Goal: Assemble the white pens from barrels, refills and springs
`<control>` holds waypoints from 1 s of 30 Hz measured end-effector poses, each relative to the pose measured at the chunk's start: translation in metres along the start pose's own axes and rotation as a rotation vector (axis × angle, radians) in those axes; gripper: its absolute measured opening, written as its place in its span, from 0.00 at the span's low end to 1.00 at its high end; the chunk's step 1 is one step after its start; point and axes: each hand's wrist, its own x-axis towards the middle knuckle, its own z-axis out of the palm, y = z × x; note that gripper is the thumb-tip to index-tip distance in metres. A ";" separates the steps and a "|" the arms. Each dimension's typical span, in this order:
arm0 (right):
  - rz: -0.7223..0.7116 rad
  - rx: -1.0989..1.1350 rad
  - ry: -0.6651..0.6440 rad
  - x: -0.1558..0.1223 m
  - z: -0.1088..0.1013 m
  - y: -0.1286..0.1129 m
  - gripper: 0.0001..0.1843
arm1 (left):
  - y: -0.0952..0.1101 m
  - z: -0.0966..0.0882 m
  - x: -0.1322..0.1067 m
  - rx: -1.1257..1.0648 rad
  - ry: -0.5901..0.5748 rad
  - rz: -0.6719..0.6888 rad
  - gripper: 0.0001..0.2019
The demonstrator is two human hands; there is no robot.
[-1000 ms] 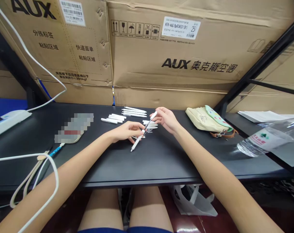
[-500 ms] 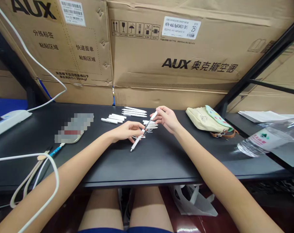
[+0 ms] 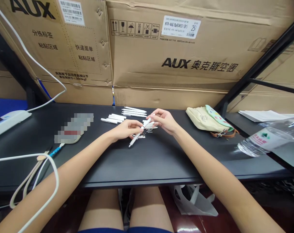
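Note:
My left hand is closed on the lower white barrel of a pen, whose clicker end slants down toward me. With thumb and fingers, my right hand pinches the pen's other white half. The two halves lie in one line and meet, or nearly meet, between my hands; the exact joint is too small to make out. Under and behind my hands lie more white pen parts and tiny pieces, partly hidden by my fingers.
Several white pens lie in a row at the back, beside several white barrels. A blurred-out phone on a cable is at left. A cream pouch and a water bottle lie right. Cardboard boxes stand behind.
My right hand has moved down and left, bringing its pen half toward the barrel in my left hand. The dark refill that showed between them is now covered.

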 end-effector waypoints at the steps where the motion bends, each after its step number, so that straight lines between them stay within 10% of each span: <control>1: -0.002 -0.003 -0.003 0.000 -0.001 0.000 0.18 | 0.000 0.000 0.000 0.004 0.011 0.003 0.19; 9: -0.007 -0.011 -0.027 0.001 -0.009 0.000 0.14 | 0.003 0.002 -0.001 0.040 0.142 -0.007 0.18; 30: -0.002 -0.172 0.002 -0.001 0.000 0.000 0.23 | 0.007 0.004 -0.003 -0.003 0.048 0.016 0.13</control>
